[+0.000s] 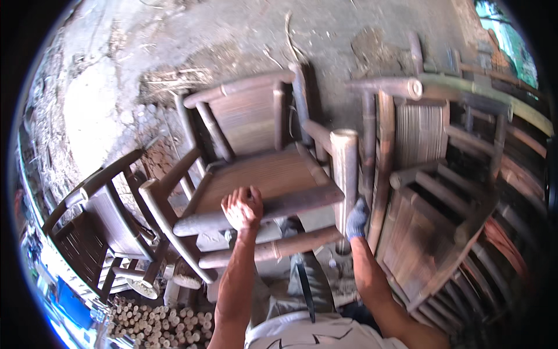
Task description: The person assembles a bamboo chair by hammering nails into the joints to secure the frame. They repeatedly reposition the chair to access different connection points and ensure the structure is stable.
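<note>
Bamboo armchair (261, 171) stands at twelve o'clock from the left hand (243, 208), front rail (296, 202) running roughly nine-to-three. Left fingers curl fist-like, nearer this rail; right hand's (357, 220) grip: cannot tell.

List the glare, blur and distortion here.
Head view: a pale patch at left is washed out; the middle bamboo chair and gloved right hand look softly blurred; straight edges bow near the black rim.

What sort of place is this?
Probably a furniture workshop: a brown bamboo armchair stands at the centre, with other brown bamboo chairs alongside and pale round pole ends piled at lower left.
</note>
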Demonstrator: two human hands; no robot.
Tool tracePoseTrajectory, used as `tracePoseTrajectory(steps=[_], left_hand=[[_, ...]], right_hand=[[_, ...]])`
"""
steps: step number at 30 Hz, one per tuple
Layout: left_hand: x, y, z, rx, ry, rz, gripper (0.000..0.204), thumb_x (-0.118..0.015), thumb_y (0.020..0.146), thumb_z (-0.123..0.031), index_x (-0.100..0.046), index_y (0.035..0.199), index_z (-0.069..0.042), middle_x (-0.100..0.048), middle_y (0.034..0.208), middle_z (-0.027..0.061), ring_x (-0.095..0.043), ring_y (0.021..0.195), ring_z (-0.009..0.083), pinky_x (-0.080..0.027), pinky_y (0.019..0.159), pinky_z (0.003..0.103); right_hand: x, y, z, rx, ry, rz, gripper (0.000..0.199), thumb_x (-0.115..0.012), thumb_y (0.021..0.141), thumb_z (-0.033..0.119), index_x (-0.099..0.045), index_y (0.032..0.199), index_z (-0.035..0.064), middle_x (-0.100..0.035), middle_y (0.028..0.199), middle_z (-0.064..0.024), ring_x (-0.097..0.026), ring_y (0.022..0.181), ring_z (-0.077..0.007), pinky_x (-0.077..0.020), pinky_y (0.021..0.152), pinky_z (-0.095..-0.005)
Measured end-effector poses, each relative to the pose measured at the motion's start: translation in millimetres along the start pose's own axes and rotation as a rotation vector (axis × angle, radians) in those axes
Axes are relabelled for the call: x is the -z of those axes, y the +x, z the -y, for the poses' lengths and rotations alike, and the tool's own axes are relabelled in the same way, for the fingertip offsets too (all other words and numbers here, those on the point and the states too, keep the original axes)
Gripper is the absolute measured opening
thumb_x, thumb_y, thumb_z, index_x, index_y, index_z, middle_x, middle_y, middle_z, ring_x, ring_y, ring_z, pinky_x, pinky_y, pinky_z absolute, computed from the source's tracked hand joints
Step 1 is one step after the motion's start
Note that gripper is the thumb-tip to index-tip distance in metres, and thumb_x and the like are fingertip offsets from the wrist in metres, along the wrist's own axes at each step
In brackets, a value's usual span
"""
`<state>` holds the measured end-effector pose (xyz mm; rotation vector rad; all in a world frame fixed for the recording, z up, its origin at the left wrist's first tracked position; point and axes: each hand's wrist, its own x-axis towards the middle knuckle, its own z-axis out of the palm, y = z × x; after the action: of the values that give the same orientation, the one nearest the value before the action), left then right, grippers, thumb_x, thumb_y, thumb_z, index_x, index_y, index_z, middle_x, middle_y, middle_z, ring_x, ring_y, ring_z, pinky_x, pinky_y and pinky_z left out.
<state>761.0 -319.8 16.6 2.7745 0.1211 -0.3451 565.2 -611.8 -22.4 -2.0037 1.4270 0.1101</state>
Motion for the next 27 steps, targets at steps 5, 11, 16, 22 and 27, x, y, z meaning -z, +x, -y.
tracePoseTrajectory(steps=[5,11,16,22,27], left_hand=[[29,-10,36,0.109,-0.74,0.092,0.027,-0.063,0.091,-0.029,-0.066,0.106,-0.007,-0.065,0.097,0.0143,-0.06,0.098,0.0321,-0.045,0.091,0.042],[136,19,302,0.351,-0.531,-0.556,0.053,-0.044,0.102,-0.046,-0.052,0.128,0.0,-0.06,0.118,0.0169,-0.054,0.112,0.0256,-0.038,0.102,0.04],[107,28,377,0.936,-1.225,-0.038,0.082,-0.031,0.098,-0.063,-0.027,0.151,-0.001,-0.031,0.154,0.0202,-0.027,0.143,0.029,-0.021,0.117,0.044],[82,40,370,0.801,-1.432,0.28,0.08,-0.033,0.097,-0.062,-0.03,0.15,-0.002,-0.034,0.153,0.0173,-0.031,0.14,0.0292,-0.027,0.114,0.043],[78,17,412,0.877,-1.434,0.194,0.082,-0.034,0.095,-0.069,-0.036,0.148,-0.007,-0.043,0.147,0.0131,-0.042,0.133,0.0281,-0.036,0.109,0.042]], right_hand=[[18,52,0,-0.046,0.187,0.331,0.054,-0.036,0.105,0.037,-0.049,0.133,-0.0076,-0.056,0.129,-0.0104,-0.049,0.119,-0.021,-0.0376,0.104,-0.0341],[29,208,48,-0.141,1.013,0.857,0.047,-0.042,0.102,0.042,-0.058,0.125,0.0041,-0.059,0.12,-0.0043,-0.054,0.109,-0.0172,-0.039,0.102,-0.0323],[-34,181,129,-0.155,0.57,0.327,0.046,-0.041,0.101,0.043,-0.063,0.12,0.0075,-0.065,0.114,-0.0048,-0.06,0.106,-0.0172,-0.045,0.097,-0.0327],[6,219,106,0.047,0.729,0.488,0.058,-0.035,0.102,0.046,-0.057,0.126,-0.0007,-0.061,0.124,-0.0126,-0.054,0.118,-0.0227,-0.039,0.107,-0.0375],[32,189,149,0.076,0.824,0.28,0.06,-0.036,0.102,0.047,-0.05,0.136,-0.0012,-0.052,0.139,-0.0155,-0.045,0.13,-0.0298,-0.0352,0.11,-0.0397]])
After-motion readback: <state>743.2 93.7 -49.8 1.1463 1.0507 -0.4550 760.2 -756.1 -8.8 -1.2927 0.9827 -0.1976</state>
